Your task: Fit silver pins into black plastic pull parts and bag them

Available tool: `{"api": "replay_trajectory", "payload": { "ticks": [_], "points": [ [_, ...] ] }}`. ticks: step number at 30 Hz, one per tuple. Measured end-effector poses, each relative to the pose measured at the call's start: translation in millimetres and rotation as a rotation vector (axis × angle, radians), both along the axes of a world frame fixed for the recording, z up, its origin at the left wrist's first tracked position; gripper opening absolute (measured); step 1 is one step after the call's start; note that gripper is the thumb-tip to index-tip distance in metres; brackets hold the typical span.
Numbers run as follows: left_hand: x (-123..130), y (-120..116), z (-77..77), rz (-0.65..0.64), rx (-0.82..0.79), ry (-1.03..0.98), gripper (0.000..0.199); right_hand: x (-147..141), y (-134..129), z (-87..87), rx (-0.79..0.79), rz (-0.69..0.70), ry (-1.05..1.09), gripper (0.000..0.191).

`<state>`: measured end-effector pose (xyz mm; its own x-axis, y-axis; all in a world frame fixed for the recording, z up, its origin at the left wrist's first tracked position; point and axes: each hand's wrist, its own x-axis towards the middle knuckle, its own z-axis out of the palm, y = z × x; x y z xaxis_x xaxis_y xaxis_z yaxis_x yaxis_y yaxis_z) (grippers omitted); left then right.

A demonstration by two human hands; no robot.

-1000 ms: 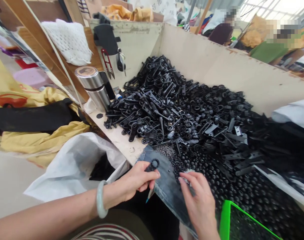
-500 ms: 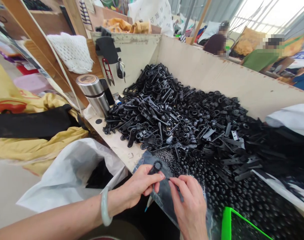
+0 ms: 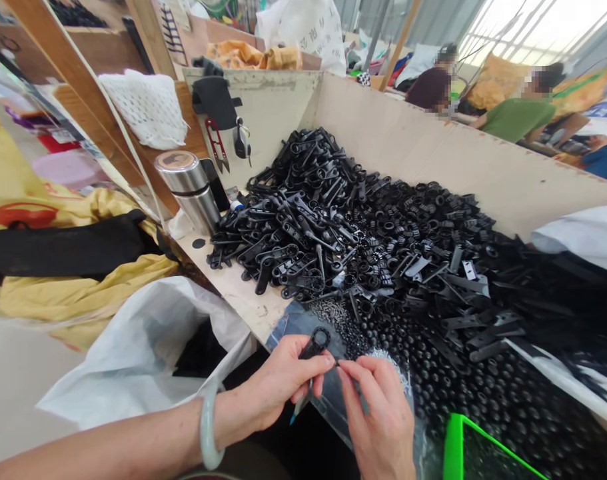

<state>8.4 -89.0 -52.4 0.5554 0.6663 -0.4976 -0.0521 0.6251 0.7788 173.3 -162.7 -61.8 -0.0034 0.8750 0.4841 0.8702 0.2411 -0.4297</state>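
Observation:
My left hand [image 3: 283, 380], a pale bangle on its wrist, is closed round a black plastic part [image 3: 321, 339] whose ring-shaped end sticks up past the thumb. Just to its right, the thumb and forefinger of my right hand [image 3: 380, 410] pinch a tiny dark piece [image 3: 337, 364], too small to name. The fingertips of both hands nearly meet. Beneath my left hand a thin pale tool with a blue tip [image 3: 294, 415] points down; what it is attached to is hidden.
Black ring-ended parts [image 3: 293, 233] lie heaped on the bench, with black beads [image 3: 463, 400] and small metal bits [image 3: 330, 310] nearer me. A steel flask [image 3: 188, 190] stands left. White sacking [image 3: 148, 333] hangs below. A green-rimmed container [image 3: 453, 447] sits right. People work beyond the partition.
My left hand and the black part have shifted slightly right and down, and the part leans more to the right. My right hand stays almost in place, still pinching.

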Motion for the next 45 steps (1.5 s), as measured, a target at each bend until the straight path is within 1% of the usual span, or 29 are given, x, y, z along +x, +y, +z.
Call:
{"api": "replay_trajectory", "payload": {
  "ticks": [3, 7, 10, 14, 16, 20, 23, 26, 28, 31, 34, 36, 39, 42, 45],
  "points": [
    [0.7, -0.6, 0.1, -0.017, 0.012, 0.035, 0.021, 0.7, -1.1, -0.1, 0.005, 0.005, -0.020, 0.013],
    [-2.0, 1.1, 1.9, -0.100, 0.035, 0.100, 0.021, 1.2, -2.7, 5.2, 0.018, 0.054, -0.028, 0.014],
    [-4.3, 4.4, 3.8, -0.160, 0.058, 0.131, 0.016, 1.7, -4.5, 9.8, -0.004, 0.088, 0.001, 0.014],
    [-4.7, 6.3, 3.6, -0.197, 0.044, 0.129, 0.017, 2.0, -7.8, 10.2, -0.028, 0.075, 0.071, 0.015],
    [-3.2, 5.3, 2.1, -0.178, -0.004, 0.078, 0.018, 1.2, -9.8, 7.7, -0.040, 0.053, 0.110, 0.016],
    [2.2, 2.2, 0.0, -0.074, -0.172, -0.044, 0.018, -3.9, -12.8, -0.3, -0.063, -0.034, 0.253, 0.015],
    [5.7, 1.1, 2.0, -0.026, -0.257, -0.071, 0.018, -9.1, -12.2, -6.8, -0.073, -0.077, 0.370, 0.016],
    [7.5, 1.4, 6.0, -0.006, -0.310, -0.112, 0.018, -12.7, -10.0, -12.5, -0.026, -0.140, 0.428, 0.017],
    [8.3, 1.9, 7.5, -0.001, -0.328, -0.136, 0.019, -13.2, -9.1, -15.2, 0.006, -0.147, 0.431, 0.016],
    [8.8, 1.7, 5.6, 0.006, -0.351, -0.146, 0.020, -11.6, -10.0, -17.8, 0.038, -0.110, 0.364, 0.013],
    [8.0, -0.8, 1.2, 0.009, -0.376, -0.167, 0.020, -9.3, -12.3, -19.1, 0.063, -0.079, 0.258, 0.017],
    [7.0, -3.0, -0.2, 0.000, -0.384, -0.168, 0.021, -8.6, -13.9, -19.0, 0.067, -0.071, 0.223, 0.020],
    [6.1, -5.1, 1.7, -0.013, -0.363, -0.149, 0.024, -9.2, -15.3, -17.2, 0.053, -0.087, 0.237, 0.018],
    [6.0, -6.3, 6.7, -0.001, -0.302, -0.138, 0.025, -10.6, -15.1, -16.0, 0.034, -0.102, 0.271, 0.016],
    [4.6, -8.5, 11.7, 0.020, -0.290, -0.095, 0.016, -10.7, -14.4, -16.5, 0.016, -0.119, 0.314, 0.014]
  ]
}}
